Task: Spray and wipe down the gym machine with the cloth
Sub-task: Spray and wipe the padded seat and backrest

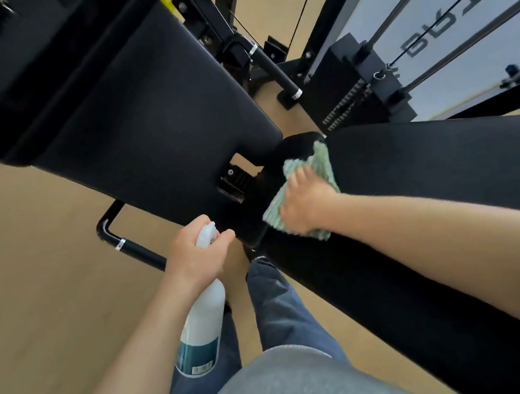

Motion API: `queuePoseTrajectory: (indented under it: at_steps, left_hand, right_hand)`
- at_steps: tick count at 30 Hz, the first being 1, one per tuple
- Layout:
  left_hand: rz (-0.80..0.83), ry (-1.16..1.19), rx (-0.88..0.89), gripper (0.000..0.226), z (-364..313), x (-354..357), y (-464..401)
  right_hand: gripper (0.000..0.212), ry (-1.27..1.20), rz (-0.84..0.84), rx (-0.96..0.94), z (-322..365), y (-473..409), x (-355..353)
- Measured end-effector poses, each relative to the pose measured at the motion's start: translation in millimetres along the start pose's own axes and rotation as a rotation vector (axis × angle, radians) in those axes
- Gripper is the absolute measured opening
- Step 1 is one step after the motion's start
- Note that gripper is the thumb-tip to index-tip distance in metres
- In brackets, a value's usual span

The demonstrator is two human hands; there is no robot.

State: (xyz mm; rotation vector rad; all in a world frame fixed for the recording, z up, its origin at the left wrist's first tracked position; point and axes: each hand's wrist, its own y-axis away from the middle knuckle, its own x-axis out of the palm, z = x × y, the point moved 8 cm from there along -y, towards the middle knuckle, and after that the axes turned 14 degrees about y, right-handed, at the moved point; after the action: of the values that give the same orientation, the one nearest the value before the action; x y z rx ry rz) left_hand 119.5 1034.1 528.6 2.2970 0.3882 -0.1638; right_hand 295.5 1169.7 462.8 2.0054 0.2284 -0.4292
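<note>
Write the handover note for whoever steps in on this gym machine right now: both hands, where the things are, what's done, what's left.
Left hand: grips the spray bottle by its neck, a finger at the trigger, nozzle towards the machine, held above the floor beside the pad.
Right hand: presses the green cloth on the near end of the long black pad.
Done: wiping is under way at that end; how much is already wiped or sprayed cannot be told.
Left: probably the rest of the long pad, the large seat pad, the black handles.
</note>
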Motion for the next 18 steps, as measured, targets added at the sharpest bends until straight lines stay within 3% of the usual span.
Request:
queuePoseTrajectory:
  at_steps: [3, 6, 10, 13, 18]
  left_hand:
    - [0.019, -0.004, 0.012, 0.034, 4.2, -8.8, 8.1]
    - [0.056, -0.014, 0.029, 0.037, 4.1, -14.3, 16.7]
    - [0.101, -0.033, 0.062, 0.037, 1.7, -18.3, 25.1]
    - [0.173, -0.049, 0.082, 0.035, -0.2, -17.1, 30.8]
    - [0.265, -0.109, 0.113, 0.031, -2.4, -8.3, 44.2]
  right_hand:
    - [0.063, 0.065, -0.098, -0.199, 79.8, 37.3, -20.1]
    - [0.065, 0.111, -0.112, -0.178, 108.4, 70.4, -20.9]
    - [0.077, 0.085, -0.108, -0.132, 105.4, 124.2, -17.5]
    - [0.065, 0.118, -0.117, -0.195, 84.1, 186.2, -7.5]
    - [0.063, 0.087, -0.003, -0.217, 62.0, 245.0, 7.2]
